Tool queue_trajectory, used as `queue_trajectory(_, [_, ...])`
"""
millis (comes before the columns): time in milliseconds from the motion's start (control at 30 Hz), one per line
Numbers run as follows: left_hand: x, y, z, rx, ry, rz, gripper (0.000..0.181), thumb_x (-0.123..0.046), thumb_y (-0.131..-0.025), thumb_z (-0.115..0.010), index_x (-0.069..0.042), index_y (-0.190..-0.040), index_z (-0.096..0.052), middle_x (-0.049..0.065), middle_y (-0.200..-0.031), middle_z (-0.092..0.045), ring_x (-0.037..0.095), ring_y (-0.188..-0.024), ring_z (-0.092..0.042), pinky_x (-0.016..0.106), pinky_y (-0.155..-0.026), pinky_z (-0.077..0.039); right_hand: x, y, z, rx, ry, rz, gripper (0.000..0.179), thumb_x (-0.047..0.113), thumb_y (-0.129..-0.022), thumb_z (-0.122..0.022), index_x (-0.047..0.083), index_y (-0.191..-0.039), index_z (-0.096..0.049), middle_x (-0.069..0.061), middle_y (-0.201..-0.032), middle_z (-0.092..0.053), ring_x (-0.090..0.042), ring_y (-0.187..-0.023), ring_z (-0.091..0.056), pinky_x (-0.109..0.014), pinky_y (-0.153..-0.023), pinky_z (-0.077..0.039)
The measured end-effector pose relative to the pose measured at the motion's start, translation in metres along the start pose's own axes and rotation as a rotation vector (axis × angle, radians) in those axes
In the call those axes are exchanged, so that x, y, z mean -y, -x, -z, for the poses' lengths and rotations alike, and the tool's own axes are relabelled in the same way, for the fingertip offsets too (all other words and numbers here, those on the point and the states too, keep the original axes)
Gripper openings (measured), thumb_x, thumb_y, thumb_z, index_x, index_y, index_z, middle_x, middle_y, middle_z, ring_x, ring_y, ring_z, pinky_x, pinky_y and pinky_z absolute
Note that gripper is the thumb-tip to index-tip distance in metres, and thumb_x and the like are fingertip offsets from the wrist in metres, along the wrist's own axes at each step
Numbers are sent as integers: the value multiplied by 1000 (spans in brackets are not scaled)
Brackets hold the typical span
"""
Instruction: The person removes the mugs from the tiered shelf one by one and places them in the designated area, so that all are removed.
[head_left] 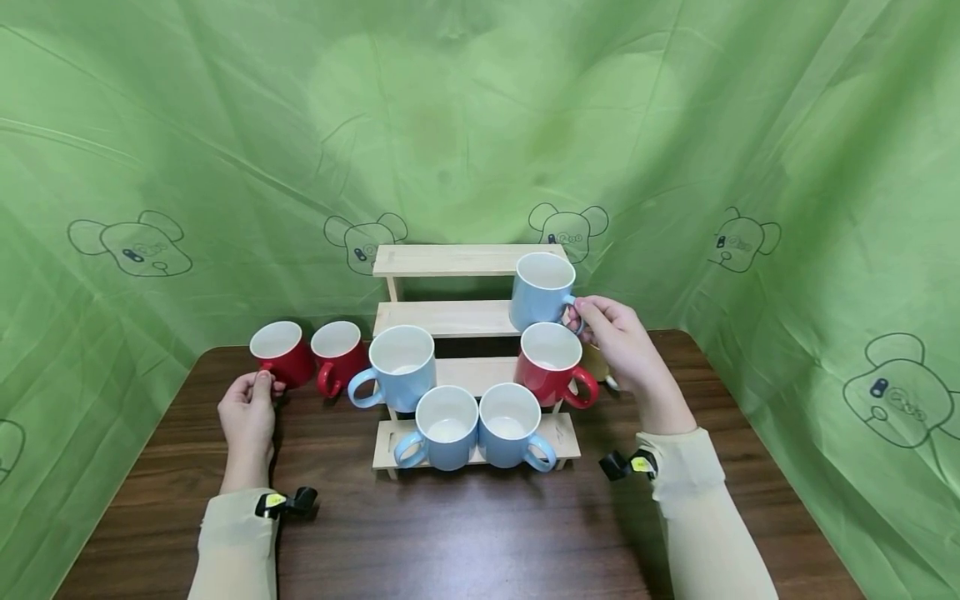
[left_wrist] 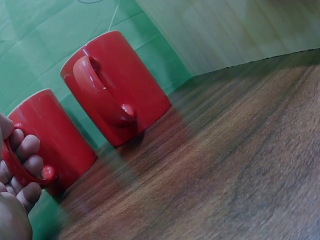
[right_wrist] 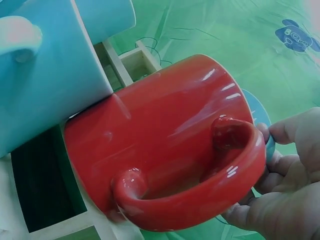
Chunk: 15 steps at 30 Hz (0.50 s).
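Blue mug point(head_left: 537, 305): glossy, white inside; right grip point(head_left: 618, 342) pinches handle point(head_left: 568, 301), left grip point(head_left: 250, 408) curled round red mug point(head_left: 296, 365) handle.

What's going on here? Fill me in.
A person's right hand holds a blue mug by its handle at the third step up of a wooden rack; whether it rests there is hard to tell. The left hand grips the handle of a red mug on the table, next to another red mug. Two more blue mugs stand on the bottom step, a blue one and a red one on the second.
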<state>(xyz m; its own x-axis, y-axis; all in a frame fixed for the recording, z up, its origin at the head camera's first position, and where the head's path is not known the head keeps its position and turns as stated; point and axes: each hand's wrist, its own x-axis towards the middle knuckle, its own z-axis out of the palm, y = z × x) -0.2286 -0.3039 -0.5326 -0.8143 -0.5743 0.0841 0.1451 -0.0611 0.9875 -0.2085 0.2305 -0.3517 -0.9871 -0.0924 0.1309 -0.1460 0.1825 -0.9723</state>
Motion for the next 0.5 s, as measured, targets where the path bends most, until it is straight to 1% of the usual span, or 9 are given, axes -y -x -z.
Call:
queue_trajectory(200, [1,-2,1,7,-7,4,24,-17,-111,-65,6,-105,-67,-11,-76,-75,3,-73,-70,16,-68,-53,2,-1,2,-18,7,-6,39,24,-119,-47,-13,-118,-58,-7,-102,-60,-18,-98,-57,-27,-85,-51])
queue_trajectory(367, [2,-4,2,14,-2,14,25,-15,-111,-64,10,-108,-66,-11,-75,-75,2,-73,-70,15,-69,-54,0,-2,5,-31,14,-5,39,23,-119,-47,-14,-118,-57,-7,-101,-60,-17,-94,-56,-28,-83,-52])
queue_trajectory(500, [2,-4,2,12,-20,13,24,-15,-111,-64,9,-108,-66,-12,-75,-75,1,-73,-70,15,-69,-54,-1,-2,4,-36,24,-8,38,25,-119,-47,-12,-114,-57,-6,-99,-59,-17,-94,-57,-29,-84,-52])
